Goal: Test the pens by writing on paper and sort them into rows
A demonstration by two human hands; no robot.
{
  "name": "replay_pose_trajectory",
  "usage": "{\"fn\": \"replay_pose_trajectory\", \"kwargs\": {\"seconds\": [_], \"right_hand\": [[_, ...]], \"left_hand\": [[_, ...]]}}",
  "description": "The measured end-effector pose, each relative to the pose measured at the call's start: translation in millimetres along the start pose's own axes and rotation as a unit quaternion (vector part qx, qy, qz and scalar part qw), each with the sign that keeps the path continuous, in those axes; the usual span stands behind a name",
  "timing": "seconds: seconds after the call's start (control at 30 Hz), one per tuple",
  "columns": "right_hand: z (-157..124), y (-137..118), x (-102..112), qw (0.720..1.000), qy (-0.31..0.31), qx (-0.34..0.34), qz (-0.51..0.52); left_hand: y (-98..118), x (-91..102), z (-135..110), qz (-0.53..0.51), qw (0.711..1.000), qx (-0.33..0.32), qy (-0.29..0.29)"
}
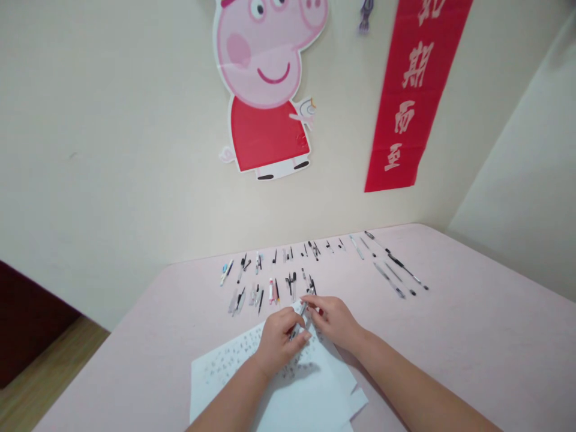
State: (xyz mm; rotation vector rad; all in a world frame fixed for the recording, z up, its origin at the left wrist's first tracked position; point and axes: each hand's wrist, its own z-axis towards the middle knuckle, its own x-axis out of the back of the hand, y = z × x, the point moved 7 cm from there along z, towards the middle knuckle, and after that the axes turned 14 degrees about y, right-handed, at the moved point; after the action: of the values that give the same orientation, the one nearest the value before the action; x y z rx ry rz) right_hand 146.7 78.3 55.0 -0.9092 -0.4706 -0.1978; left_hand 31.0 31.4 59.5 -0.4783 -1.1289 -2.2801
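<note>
Both hands meet above the top edge of some white sheets of paper that carry rows of small dark marks. My left hand is closed, its fingers curled round a slim, pale pen with a dark part. Just right of it, my right hand is closed too, pinching the pen's upper end. My fingers cover much of the pen, so I cannot tell whether it is whole or in parts. Close beyond my right fingertips lies a group of dark pen parts.
Pens and pen parts lie in small groups in two rows, including a red-and-white pen. Several longer pens lie slanted at the back right of the pink table. A wall with a pig cutout and red banner stands behind.
</note>
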Motion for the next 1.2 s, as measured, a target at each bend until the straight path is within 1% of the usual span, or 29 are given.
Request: {"fn": "replay_pose_trajectory", "kwargs": {"seconds": [0.07, 0.2, 0.3, 0.37, 0.47, 0.53, 0.6, 0.63, 0.7, 0.8, 0.9, 0.97, 1.07, 1.2], "right_hand": [[0, 4, 0, 1.0, 0.01, -0.011, -0.014], [0, 21, 4, 0.996, 0.058, -0.05, -0.037], [2, 40, 11, 0.99, 0.112, -0.089, -0.007], [4, 54, 18, 0.98, 0.158, -0.119, 0.026], [5, 69, 33, 0.956, 0.239, -0.158, 0.066], [4, 70, 45, 0.941, 0.288, -0.168, 0.067], [2, 64, 52, 0.933, 0.309, -0.173, 0.06], [1, 60, 52, 0.935, 0.299, -0.181, 0.065], [-3, 55, 45, 0.94, 0.253, -0.213, 0.088], [-13, 46, 28, 0.945, 0.173, -0.238, 0.143], [-29, 35, 12, 0.941, 0.078, -0.259, 0.206], [-39, 24, 4, 0.944, 0.01, -0.25, 0.217], [-53, 12, 1, 0.951, -0.046, -0.236, 0.195], [-59, 6, -2, 0.974, -0.068, -0.178, 0.125]], "left_hand": [[-2, -1.4, 0, -0.006, 1.0, 0.004, -0.012], [-7, -3.0, -1, -0.033, 0.999, 0.016, -0.021], [-13, -3.5, -2, -0.081, 0.995, 0.055, -0.012], [-16, -4.1, -3, -0.099, 0.992, 0.076, -0.004], [-18, -3.6, -1, -0.081, 0.993, 0.089, 0.01], [-19, -3.7, 0, -0.045, 0.995, 0.092, 0.012], [-19, -6.1, 2, -0.01, 0.997, 0.081, -0.004], [-18, -7.9, 2, 0.003, 0.997, 0.072, -0.016], [-17, -11.5, 2, 0.014, 0.998, 0.056, -0.04], [-17, -16.4, 1, 0.01, 0.997, 0.043, -0.067], [-19, -20.6, -1, 0.006, 0.996, 0.037, -0.085], [-20, -22.7, -3, 0.007, 0.995, 0.034, -0.093], [-21, -23.8, -3, 0.008, 0.995, 0.033, -0.099], [-17, -24.5, -4, 0.008, 0.993, 0.027, -0.115]]}}
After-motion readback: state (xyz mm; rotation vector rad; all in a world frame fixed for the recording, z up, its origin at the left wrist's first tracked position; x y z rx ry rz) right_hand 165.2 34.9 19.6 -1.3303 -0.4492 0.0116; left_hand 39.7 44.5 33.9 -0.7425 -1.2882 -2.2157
